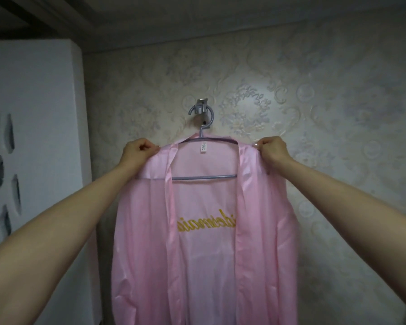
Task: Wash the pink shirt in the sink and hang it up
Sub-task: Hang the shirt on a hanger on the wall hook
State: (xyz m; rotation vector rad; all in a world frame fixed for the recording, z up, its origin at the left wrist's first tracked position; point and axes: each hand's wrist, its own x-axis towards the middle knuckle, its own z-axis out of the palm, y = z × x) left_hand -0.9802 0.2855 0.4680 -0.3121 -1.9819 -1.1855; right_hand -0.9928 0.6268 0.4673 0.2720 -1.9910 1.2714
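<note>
The pink shirt [204, 254] hangs open-fronted on a grey hanger [204, 177], with gold lettering showing through from its back. The hanger's hook sits on a grey wall hook [201, 108] on the patterned wall. My left hand [140, 150] pinches the shirt's left shoulder. My right hand [271, 150] pinches the right shoulder. Both arms reach up and forward. The shirt's lower hem runs out of view at the bottom.
A white cabinet [33, 113] with oval cut-outs stands at the left, close to the shirt's edge. The embossed wallpapered wall [338, 113] fills the right side. The ceiling edge shows at the top.
</note>
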